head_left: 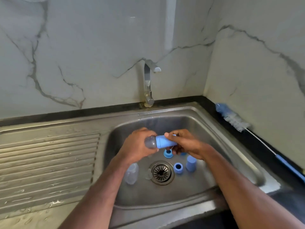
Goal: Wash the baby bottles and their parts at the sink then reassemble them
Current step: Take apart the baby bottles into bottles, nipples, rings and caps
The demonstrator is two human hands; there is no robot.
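Note:
Over the steel sink (219,141) I hold a baby bottle (158,142) sideways. My left hand (138,146) grips its clear body, and my right hand (184,144) grips its blue cap end. On the sink floor lie a clear bottle body (132,173), two blue collar rings (168,153) (178,167), a blue cap (191,163) standing upright, and a small clear part (148,175) by the drain (161,172). Another blue piece is partly hidden under my right hand.
The tap (148,83) stands behind the sink with no water running. A ribbed, wet draining board (49,162) lies to the left. A blue-and-white bottle brush (234,118) rests on the dark counter along the right wall.

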